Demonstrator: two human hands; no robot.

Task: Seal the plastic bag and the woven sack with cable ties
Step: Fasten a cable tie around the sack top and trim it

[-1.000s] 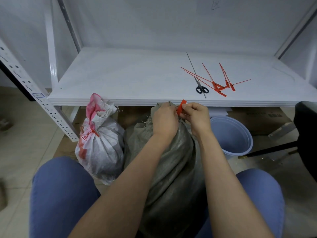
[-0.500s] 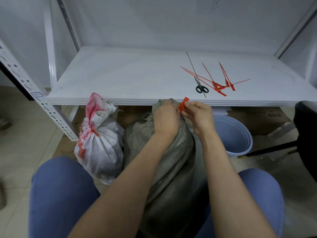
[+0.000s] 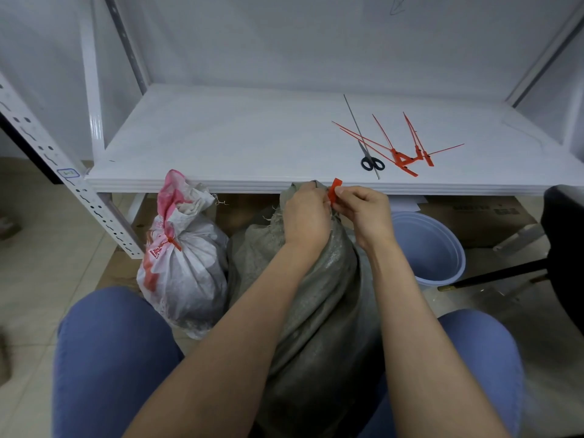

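A grey-green woven sack [image 3: 319, 298] stands between my knees, its neck bunched just below the shelf edge. My left hand [image 3: 308, 213] grips that bunched neck. My right hand [image 3: 363, 208] pinches the flat tag end of a red cable tie [image 3: 334, 188] at the neck; the rest of the tie is hidden behind my hands. To the left stands a white and pink plastic bag [image 3: 183, 270], its neck closed by a red cable tie [image 3: 172, 242].
Several spare red cable ties [image 3: 407, 153] and black-handled scissors [image 3: 372, 162] lie on the white shelf [image 3: 237, 143]. A pale blue bucket [image 3: 426, 248] sits right of the sack. A perforated rack post [image 3: 63, 172] slants at the left; a black chair [image 3: 565, 235] is at the right.
Both hands stay at the sack's neck. The red tag end has tilted more upright and my right hand has shifted slightly, still pinching it.
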